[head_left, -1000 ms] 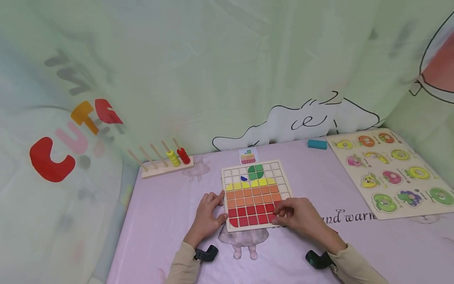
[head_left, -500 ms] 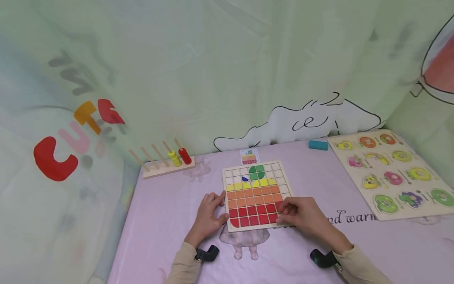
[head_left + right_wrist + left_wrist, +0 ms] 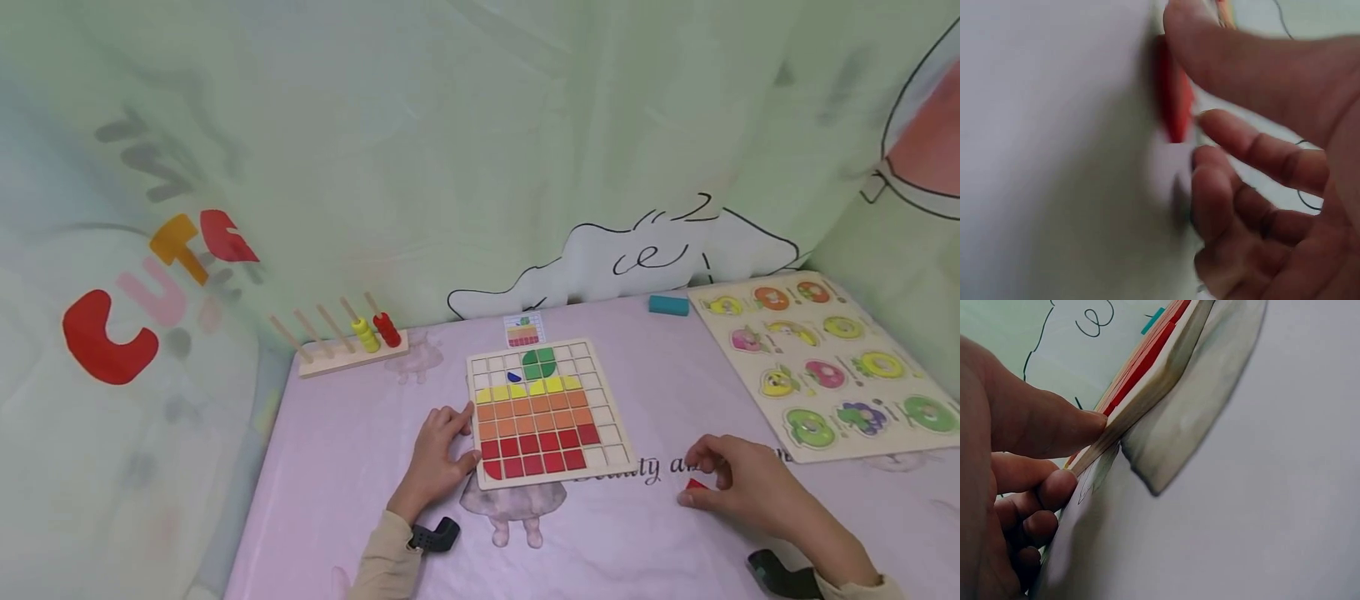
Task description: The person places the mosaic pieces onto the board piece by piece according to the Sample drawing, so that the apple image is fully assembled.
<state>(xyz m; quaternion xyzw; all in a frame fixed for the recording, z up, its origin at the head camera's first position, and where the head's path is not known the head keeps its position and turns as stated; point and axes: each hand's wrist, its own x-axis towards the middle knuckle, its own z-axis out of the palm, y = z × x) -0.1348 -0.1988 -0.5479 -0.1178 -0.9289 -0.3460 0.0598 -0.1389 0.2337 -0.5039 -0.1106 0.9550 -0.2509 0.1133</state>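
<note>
A square wooden grid board lies on the table, with green, blue, yellow, orange and red tiles in its cells. My left hand holds its left edge with thumb and index finger; the left wrist view shows the thumb on the rim. Right of the board, my right hand is over a loose red tile. The right wrist view, blurred, has the thumb at one end of that red tile and the index fingertip apart from it. The other fingers are loosely bent.
A small pattern card lies behind the board. At the back left stands a peg rack with yellow and red beads. A teal block and a fruit puzzle board are on the right. Fabric walls enclose the table.
My right hand has left the board's lower right corner and moved right to the loose red tile. Red tiles it covered now show. The left hand stays on the board edge.
</note>
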